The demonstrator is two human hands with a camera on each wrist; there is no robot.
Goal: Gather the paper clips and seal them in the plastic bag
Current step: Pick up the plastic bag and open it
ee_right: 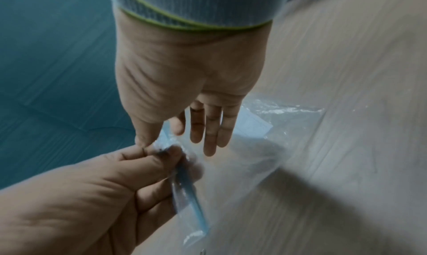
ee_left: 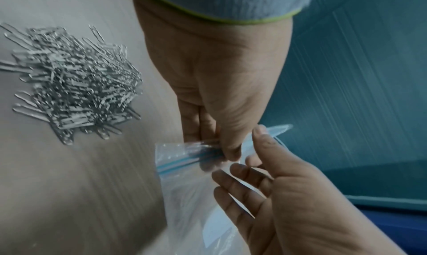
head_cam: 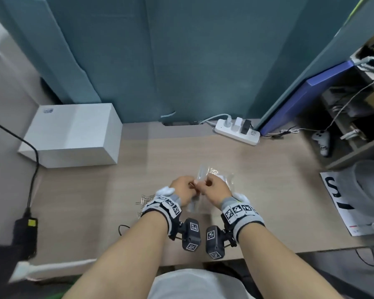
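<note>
A clear plastic zip bag with a blue seal strip is held up over the wooden desk between both hands. My left hand pinches the seal strip at the bag's mouth between thumb and fingers. My right hand pinches the same edge close beside it with thumb and forefinger, its other fingers straight. A heap of silver paper clips lies on the desk left of my left wrist. I see no clips inside the bag.
A white box stands at the back left and a power strip at the back right. A black adapter with its cable sits at the left edge. A printed sheet and a shelf with a controller are at the right.
</note>
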